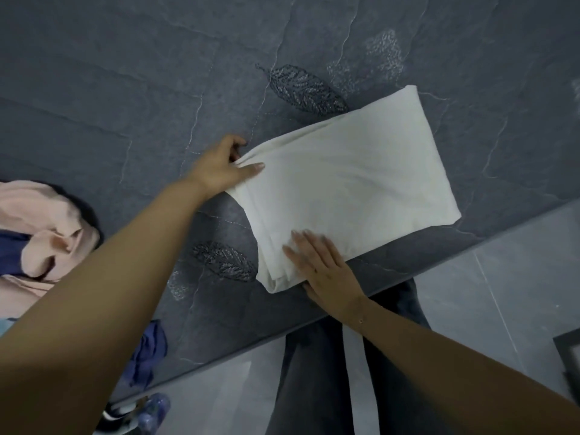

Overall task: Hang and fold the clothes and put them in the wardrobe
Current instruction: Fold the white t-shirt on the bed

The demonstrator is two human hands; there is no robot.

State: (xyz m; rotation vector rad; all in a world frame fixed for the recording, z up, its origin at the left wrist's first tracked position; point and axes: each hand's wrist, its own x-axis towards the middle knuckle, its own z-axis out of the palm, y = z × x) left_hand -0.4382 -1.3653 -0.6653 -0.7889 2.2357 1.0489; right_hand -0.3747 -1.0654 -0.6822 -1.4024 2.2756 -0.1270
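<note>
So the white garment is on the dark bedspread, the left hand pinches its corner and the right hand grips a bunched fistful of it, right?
Not quite. In the head view the right hand lies flat with straight fingers on the white garment, pressing it. The rest holds: the left hand pinches its corner, on the dark bedspread.

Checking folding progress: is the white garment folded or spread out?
Folded: the white garment lies as a compact rectangle, layered edges showing by the right hand; the left hand pinches its corner.

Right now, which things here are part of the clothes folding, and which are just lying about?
In the job: white garment, left hand pinching its corner, right hand flat on it; pink garment, blue cloth.
Lying about: grey bedcover, plastic bottle.
</note>
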